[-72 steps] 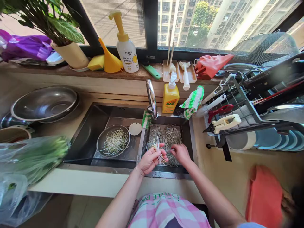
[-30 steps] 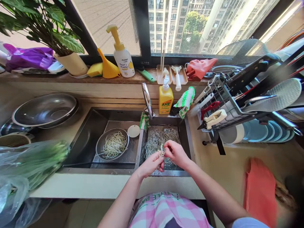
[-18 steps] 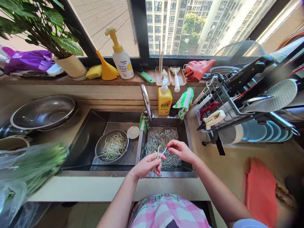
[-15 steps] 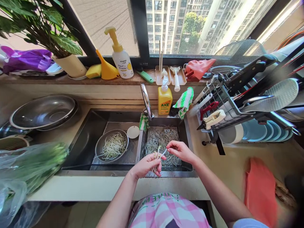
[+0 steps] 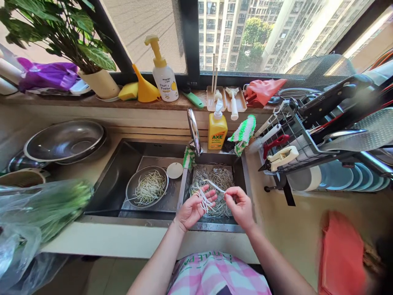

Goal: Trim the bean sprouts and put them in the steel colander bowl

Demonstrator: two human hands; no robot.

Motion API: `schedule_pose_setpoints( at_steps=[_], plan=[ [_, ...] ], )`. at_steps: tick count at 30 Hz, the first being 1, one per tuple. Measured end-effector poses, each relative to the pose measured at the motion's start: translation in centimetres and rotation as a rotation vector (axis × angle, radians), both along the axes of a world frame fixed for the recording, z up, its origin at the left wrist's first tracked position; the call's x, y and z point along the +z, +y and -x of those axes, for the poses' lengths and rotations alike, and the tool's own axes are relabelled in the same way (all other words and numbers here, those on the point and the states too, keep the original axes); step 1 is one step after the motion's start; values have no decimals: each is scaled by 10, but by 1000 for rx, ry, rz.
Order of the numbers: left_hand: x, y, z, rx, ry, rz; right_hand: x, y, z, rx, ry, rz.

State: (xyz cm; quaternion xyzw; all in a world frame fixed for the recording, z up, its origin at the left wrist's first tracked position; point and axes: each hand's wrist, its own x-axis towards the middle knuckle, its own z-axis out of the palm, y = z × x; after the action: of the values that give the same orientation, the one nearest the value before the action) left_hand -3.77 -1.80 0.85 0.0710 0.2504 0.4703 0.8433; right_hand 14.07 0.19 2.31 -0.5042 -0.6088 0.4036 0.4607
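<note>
Palm up over the front of the right sink basin (image 5: 242, 180), my left hand (image 5: 196, 207) is open, with a small bunch of white sprouts (image 5: 206, 201) lying across its palm and fingers. My right hand (image 5: 239, 204) pinches one end of a long pale sprout (image 5: 215, 186) between thumb and fingertips. Beneath both hands, a mass of wet sprouts (image 5: 222, 176) fills the right basin. In the left basin (image 5: 113, 180), a round metal colander (image 5: 127, 189) holds a pile of white sprouts (image 5: 151, 187), beside a small white round dish (image 5: 175, 170).
Behind the basins stand a faucet (image 5: 194, 131) and a yellow soap bottle (image 5: 217, 133). A pan (image 5: 64, 141) and bagged greens (image 5: 61, 205) are at left. A utensil rack (image 5: 294, 131) and a red cloth (image 5: 342, 254) are at right.
My left hand has turned palm up and its fingers have spread under the sprouts. My right hand has moved slightly right and down with a sprout. The view has shifted a little.
</note>
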Motion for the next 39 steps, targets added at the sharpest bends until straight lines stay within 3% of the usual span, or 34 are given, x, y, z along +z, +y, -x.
schedule_pose_setpoints(
  at_steps=[4,7,9,16,21,27,31,39],
  plan=[
    [4,-1,-13,48,30,-24,-13,-14,16,205,-188,-185],
    [5,-1,-18,68,105,-19,-17,-19,19,285,-343,-236],
    [5,-1,-19,67,128,-17,-16,-20,19,281,-350,-205],
    [8,1,-8,-1,113,-32,2,-6,10,93,-64,41],
    [12,2,-7,-106,118,-16,13,14,6,287,-144,-28],
    [6,-1,-8,-168,71,-3,4,24,6,405,-394,-140],
    [3,-1,-7,-178,58,27,-1,26,1,409,-439,-191],
    [13,1,-14,-188,212,37,-3,28,-8,392,-292,-47]
  ],
)
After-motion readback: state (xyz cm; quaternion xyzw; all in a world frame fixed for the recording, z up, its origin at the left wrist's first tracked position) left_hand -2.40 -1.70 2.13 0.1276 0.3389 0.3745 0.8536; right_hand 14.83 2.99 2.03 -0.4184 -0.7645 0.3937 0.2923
